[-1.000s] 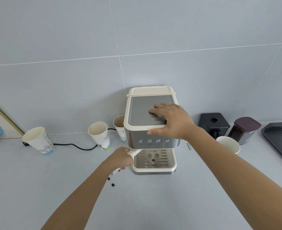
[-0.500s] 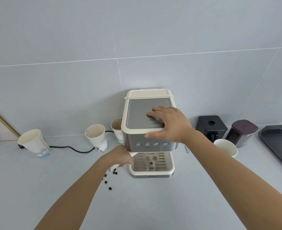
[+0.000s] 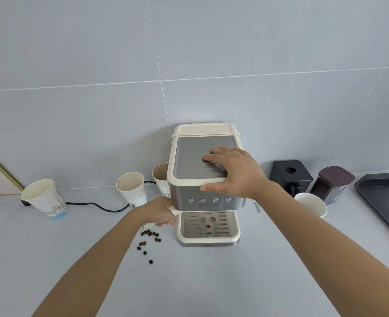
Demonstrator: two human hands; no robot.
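**Fingers (image 3: pixel 214 158) flat on the machine, other fingers round the handle (image 3: pixel 174 210)**

The fingers of the right hand (image 3: pixel 234 172) lie straight and close together on the grey top of the coffee machine (image 3: pixel 189 161). The thumb presses on the cream front edge, just above the row of four round buttons (image 3: pixel 209 200). The left hand (image 3: pixel 160 212) is lower down, at the machine's left front corner. Its fingers are curled tight round the cream handle, which sticks out from under the machine, above the drip tray (image 3: pixel 208 227).

The machine stands against the wall (image 3: pixel 97 88), in the middle of the counter (image 3: pixel 211 282).

Four paper cups are near it. The far left cup (image 3: pixel 44 197) leans a little and looks clean inside. The next cup (image 3: pixel 131 188) has a thin brown mark inside. A third cup (image 3: pixel 160 172) is half hidden behind the machine, and it is brown inside. A white cup (image 3: pixel 311 203) sits to the right, behind the right arm. I cannot tell what is in it.

Past that cup stand a black box (image 3: pixel 289 177) with a round hole on top and a jar (image 3: pixel 333 184) with a dark lid — something dark brown fills the jar. A black tray (image 3: pixel 385 197) lies at the far right edge.

Loose coffee beans (image 3: pixel 151 233) are scattered on the pale grey counter, just under the left hand. A black cord (image 3: pixel 97 205) runs along the back, behind the cups. The wall is made of big pale grey tiles.
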